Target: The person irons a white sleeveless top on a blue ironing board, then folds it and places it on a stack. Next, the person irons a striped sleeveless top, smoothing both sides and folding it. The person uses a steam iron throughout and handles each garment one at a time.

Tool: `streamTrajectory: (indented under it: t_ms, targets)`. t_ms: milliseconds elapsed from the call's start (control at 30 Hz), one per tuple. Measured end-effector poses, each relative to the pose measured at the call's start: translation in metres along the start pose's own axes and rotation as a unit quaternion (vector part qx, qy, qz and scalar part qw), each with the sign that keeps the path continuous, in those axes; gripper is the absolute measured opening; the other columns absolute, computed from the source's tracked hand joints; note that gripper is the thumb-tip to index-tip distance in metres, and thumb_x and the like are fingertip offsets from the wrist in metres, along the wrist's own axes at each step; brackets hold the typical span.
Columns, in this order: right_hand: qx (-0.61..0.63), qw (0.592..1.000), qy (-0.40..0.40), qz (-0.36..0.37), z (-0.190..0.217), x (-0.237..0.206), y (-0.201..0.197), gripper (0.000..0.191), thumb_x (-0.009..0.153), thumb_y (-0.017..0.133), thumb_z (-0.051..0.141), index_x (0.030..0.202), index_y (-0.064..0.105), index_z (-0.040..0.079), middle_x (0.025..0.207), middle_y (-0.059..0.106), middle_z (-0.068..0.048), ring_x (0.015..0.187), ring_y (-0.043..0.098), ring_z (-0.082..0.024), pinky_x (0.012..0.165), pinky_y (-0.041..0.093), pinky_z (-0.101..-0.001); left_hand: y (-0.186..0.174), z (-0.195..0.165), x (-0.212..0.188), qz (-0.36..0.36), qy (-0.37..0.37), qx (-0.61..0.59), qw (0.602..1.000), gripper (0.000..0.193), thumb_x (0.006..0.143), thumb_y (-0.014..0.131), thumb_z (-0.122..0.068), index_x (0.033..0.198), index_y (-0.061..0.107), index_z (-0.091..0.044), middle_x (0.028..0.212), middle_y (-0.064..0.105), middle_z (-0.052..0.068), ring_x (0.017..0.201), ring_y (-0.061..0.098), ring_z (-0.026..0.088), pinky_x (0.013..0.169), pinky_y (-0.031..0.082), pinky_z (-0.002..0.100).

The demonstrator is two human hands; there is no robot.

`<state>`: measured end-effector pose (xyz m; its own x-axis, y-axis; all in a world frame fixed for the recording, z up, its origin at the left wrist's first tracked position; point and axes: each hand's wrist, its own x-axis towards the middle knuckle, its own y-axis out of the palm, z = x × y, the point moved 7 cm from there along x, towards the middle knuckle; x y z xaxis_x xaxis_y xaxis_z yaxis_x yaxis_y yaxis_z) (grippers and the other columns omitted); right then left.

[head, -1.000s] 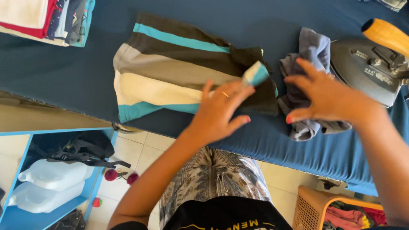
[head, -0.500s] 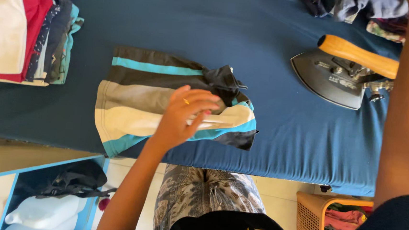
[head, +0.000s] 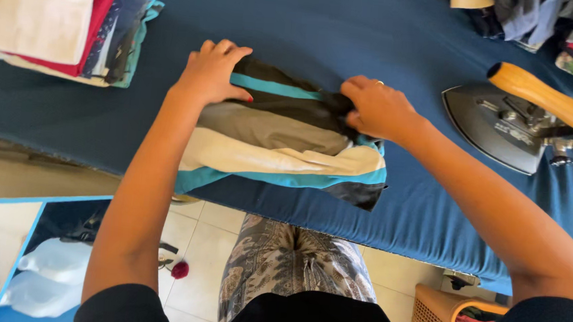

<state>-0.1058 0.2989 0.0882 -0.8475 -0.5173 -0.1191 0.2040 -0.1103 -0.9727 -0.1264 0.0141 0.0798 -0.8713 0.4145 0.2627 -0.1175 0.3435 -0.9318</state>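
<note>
Here, striped garment [head: 281, 144] lies btwn left hand [head: 213, 74] & right hand [head: 377, 108].

Your dark blue padded ironing table [head: 322, 29] carries a folded striped garment [head: 281, 140] near its front edge, a stack of folded clothes [head: 61, 17] at left, a wooden-handled iron [head: 525, 117] and a heap of unfolded clothes [head: 545, 24] at right.
</note>
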Motion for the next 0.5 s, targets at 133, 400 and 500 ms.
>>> streamTrajectory:
  t_ms: [133,400,500]
  targets:
    - [0.011,0.988,0.011,-0.156,-0.029,0.006,-0.063,0.029,0.078,0.074,0.016,0.107,0.072,0.013,0.092,0.072,-0.019,0.087,0.069,-0.044,0.077,0.055,-0.0521,-0.03,0.022,0.0,0.073,-0.008,0.102,0.992,0.035,0.084,0.087,-0.04,0.104,0.079,-0.013,0.097,0.071,0.009,0.1,0.065,0.033,0.081,0.044,0.051]
    - [0.301,0.947,0.047,-0.103,-0.101,-0.019,-0.168,0.018,0.095,0.062,0.015,0.111,0.069,0.015,0.076,0.061,0.001,0.051,0.054,-0.007,0.05,0.047,-0.0303,-0.101,0.077,0.011,0.045,-0.144,-0.158,0.976,0.031,0.096,0.078,-0.04,0.102,0.076,-0.01,0.081,0.068,0.012,0.077,0.066,0.032,0.068,0.049,0.044]
    - [0.049,0.978,0.19,-0.063,-0.106,0.002,-0.184,0.013,0.097,0.061,0.014,0.106,0.069,0.011,0.078,0.062,-0.008,0.058,0.054,-0.016,0.055,0.044,-0.0361,-0.087,0.074,0.06,0.107,-0.152,0.0,0.983,0.036,0.102,0.079,-0.041,0.094,0.077,-0.005,0.079,0.069,0.016,0.073,0.068,0.033,0.068,0.052,0.044]
